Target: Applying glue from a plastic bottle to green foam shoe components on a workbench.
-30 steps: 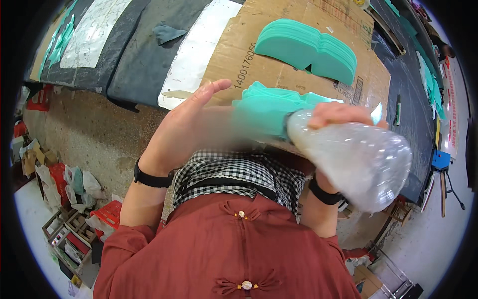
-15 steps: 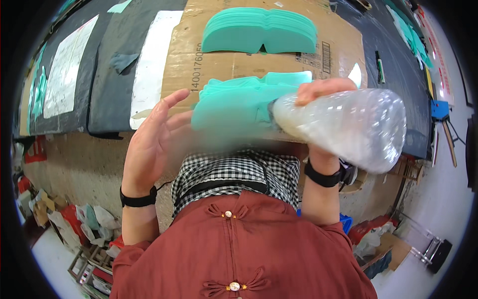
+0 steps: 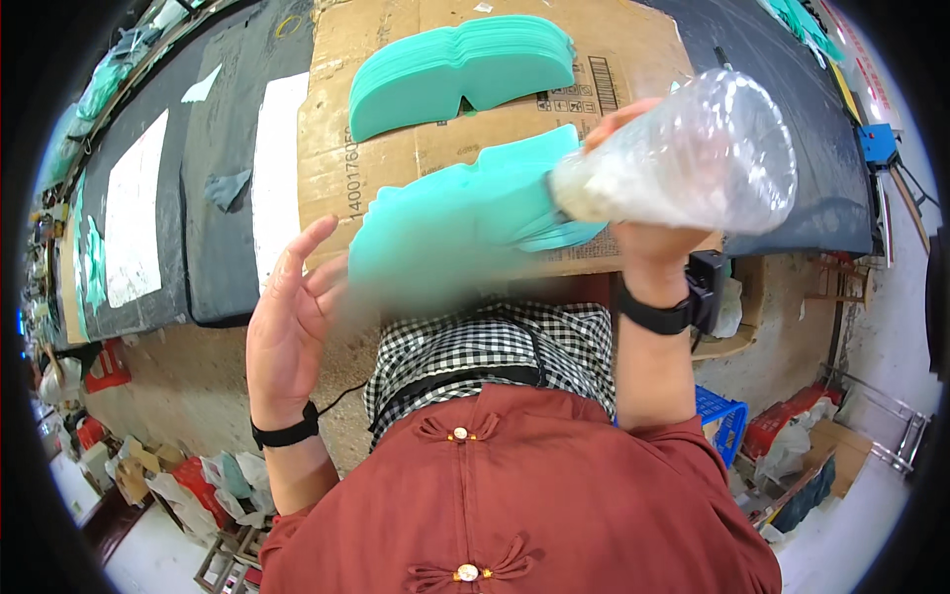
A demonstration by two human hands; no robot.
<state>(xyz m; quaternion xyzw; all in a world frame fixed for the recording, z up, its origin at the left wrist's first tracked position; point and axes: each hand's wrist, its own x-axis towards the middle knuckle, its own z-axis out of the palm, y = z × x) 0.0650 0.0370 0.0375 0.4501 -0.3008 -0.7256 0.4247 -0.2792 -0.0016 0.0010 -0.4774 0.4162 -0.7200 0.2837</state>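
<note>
My right hand (image 3: 661, 243) is wrapped round a clear plastic bottle (image 3: 683, 158), tilted so that its wide end points up to the right. The bottle's narrow, dark-tipped end meets the right part of a loose fan of teal cut sheets (image 3: 445, 203). My left hand (image 3: 292, 342) is open, thumb raised and fingers apart, beside the left edge of these sheets. Whether its fingertips touch them is hard to tell, because a blurred patch covers the near edge. Farther back lies a neat, thick stack of teal curved pieces (image 3: 460, 79) with a notch in its near side.
Flattened brown cardboard (image 3: 327, 178) lies under the teal pieces on a dark-covered table (image 3: 203, 252). White sheets (image 3: 139, 213) and a grey-blue cloth scrap (image 3: 228, 188) lie to the left. A blue crate (image 3: 722, 421) stands below at right; bags and boxes sit low at left.
The whole view has shifted and turned slightly. The bottle's wide end has swung upward, and the loose teal sheets now lie more slanted. My left hand stays open at their left.
</note>
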